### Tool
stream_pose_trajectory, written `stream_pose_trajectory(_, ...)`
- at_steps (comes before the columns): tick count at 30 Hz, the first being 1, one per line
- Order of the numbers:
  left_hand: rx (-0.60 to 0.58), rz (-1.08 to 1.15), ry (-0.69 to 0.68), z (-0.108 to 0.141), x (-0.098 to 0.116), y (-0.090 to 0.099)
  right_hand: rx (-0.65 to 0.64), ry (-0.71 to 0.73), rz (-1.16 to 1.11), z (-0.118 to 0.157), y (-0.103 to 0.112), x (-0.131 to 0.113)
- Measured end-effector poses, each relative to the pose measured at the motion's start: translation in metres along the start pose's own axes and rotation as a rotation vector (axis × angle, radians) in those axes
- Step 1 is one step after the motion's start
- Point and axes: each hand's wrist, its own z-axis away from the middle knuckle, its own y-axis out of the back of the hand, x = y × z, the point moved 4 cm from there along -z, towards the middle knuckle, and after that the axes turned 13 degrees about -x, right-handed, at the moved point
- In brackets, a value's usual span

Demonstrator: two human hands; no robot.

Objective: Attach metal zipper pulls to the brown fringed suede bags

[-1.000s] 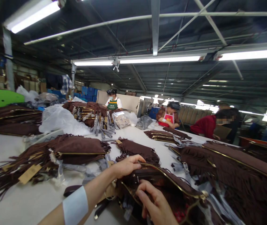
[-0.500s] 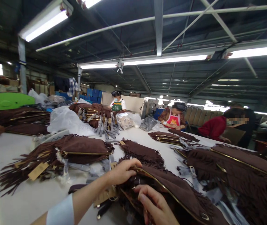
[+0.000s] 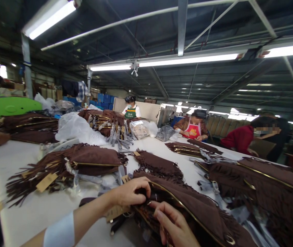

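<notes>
A: What's nearest?

B: The right hand, at the mouth of a dark brown bag. Thumb and forefinger are drawn close together there; whether they pinch anything, I can't tell.

A: And the left hand?

B: Just beyond the right fingers and to their left. Its own fingers bend in at the edge of the opening; whether they grip it, I can't make out.

A: So the bag is where?

B: Right at both sets of fingers, stretching off to their right, a gold zip curving along the open mouth. A tan tag shows just below the left wrist.

A: What's around that, on the white surface?

B: Left of the fingers, a fringed bag with a card tag. To their right, a wide fringed bag. Past the fingertips, a smaller brown bag.

A: Farther out?

B: Beyond the left fingers, a clear plastic sack and a pile of brown bags. Behind the pile, a person in a green apron; right of them, a person in a red apron. Strip lights hang above.
</notes>
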Motion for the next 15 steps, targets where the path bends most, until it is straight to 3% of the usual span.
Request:
stream_pose_trajectory(5,0.111,-0.217,0.062,0.011,-0.003,-0.011,0.023,-0.033,0.039,0.002,-0.003,-0.006)
stream_pose_trajectory(11,0.151,-0.173,0.099,0.009,-0.011,-0.013,0.141,-0.171,0.423,0.004,0.000,-0.006)
stream_pose_trajectory(15,0.144,-0.165,0.091,0.010,-0.010,-0.013,0.187,-0.191,0.544,0.003,-0.004,-0.007)
